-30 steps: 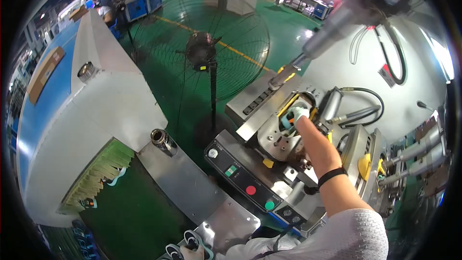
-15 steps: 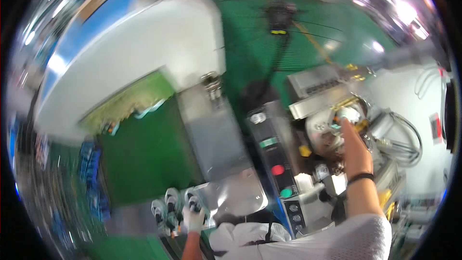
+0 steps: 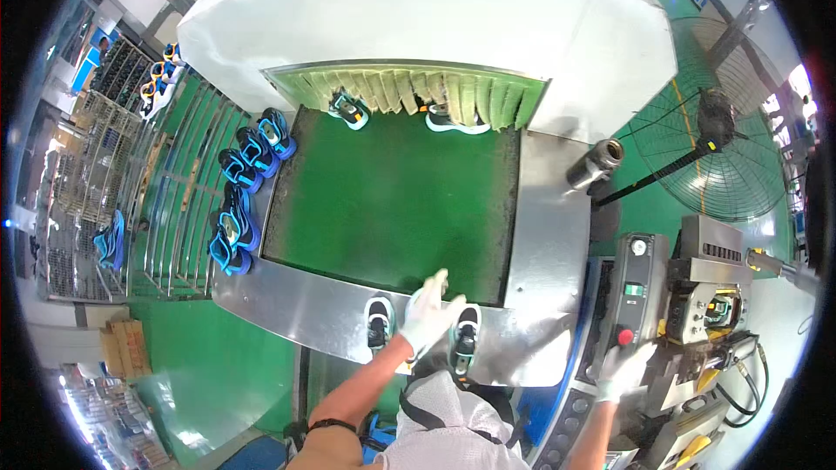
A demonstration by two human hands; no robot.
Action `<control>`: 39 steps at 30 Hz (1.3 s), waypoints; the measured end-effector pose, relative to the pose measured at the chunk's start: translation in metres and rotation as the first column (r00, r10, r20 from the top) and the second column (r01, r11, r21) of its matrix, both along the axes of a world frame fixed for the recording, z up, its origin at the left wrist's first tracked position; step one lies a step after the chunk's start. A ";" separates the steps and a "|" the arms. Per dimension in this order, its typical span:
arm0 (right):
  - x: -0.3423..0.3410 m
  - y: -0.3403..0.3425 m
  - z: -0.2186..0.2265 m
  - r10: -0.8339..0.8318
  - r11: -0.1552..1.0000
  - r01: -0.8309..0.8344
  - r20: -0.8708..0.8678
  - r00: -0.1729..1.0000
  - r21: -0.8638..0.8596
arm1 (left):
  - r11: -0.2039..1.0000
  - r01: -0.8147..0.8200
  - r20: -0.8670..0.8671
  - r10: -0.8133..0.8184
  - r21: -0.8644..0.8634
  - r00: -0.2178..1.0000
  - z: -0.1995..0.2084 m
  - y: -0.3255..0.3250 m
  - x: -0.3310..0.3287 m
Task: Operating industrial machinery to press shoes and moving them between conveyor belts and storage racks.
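Note:
My left hand (image 3: 427, 320), in a white glove, reaches over the near edge of the green conveyor belt (image 3: 392, 200) with its fingers apart. A black and white sneaker (image 3: 379, 324) stands on the metal ledge left of it, and a second sneaker (image 3: 466, 332) stands to its right. What lies directly beneath this hand is hidden. My right hand (image 3: 623, 372), also gloved and slightly blurred, is open beside the red button (image 3: 625, 337) of a dark control panel (image 3: 636, 278); whether it touches the panel I cannot tell.
Two shoes, a left one (image 3: 350, 110) and a right one (image 3: 453, 120), lie at the strip curtain (image 3: 409, 89) of a white machine (image 3: 418, 17). Several blue sneakers (image 3: 258, 152) line the belt's left side. A steel flask (image 3: 596, 165), a floor fan (image 3: 710, 122) and a shoe press (image 3: 714, 305) stand right.
The view has swung left and steadied. My left hand has let go of a sneaker and reaches toward the belt. My right hand has come back from the shoe press to beside the red button.

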State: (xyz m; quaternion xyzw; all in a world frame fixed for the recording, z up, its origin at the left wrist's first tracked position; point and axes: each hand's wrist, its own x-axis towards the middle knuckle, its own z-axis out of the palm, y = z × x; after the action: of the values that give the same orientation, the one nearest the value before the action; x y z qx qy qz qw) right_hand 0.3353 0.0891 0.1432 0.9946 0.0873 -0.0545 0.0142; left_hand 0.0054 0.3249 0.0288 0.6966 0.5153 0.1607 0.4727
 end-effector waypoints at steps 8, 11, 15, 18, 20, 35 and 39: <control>0.019 -0.084 -0.109 0.305 0.952 -0.303 0.076 0.949 -0.035 | 0.946 -0.314 -0.068 0.320 0.084 0.945 -0.122 0.326 -0.096; -0.049 -0.013 -0.071 0.348 0.925 -0.359 0.103 0.932 0.128 | 0.827 -0.287 -0.003 0.329 0.484 0.944 -0.144 0.455 -0.131; -0.110 -0.071 -0.108 0.189 0.980 -0.178 -0.131 0.973 0.092 | 0.779 -0.181 -0.068 0.276 0.601 0.959 -0.121 0.565 -0.102; -0.141 -0.094 -0.144 0.131 0.991 -0.132 -0.360 0.924 0.023 | 0.750 -0.058 -0.222 0.267 0.658 0.938 -0.147 0.594 -0.105; -0.162 -0.068 -0.146 0.068 0.997 -0.078 -0.504 0.861 0.001 | 0.678 -0.090 -0.084 0.220 0.730 0.972 -0.136 0.583 -0.110; -0.236 0.152 -0.049 0.541 0.784 -0.260 -0.414 0.732 0.564 | 0.779 0.493 0.013 -0.539 0.388 0.842 -0.033 0.198 -0.015; -0.221 0.142 0.011 0.509 0.748 -0.231 -0.315 0.801 0.621 | 0.583 0.749 0.074 -0.802 0.315 0.593 0.065 0.055 0.043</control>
State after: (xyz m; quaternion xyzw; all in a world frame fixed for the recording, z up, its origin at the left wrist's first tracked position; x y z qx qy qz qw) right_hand 0.1141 0.2309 0.1538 0.8719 0.3018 -0.2597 -0.2849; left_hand 0.0486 0.3797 0.0936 0.8845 0.0796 0.0726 0.4539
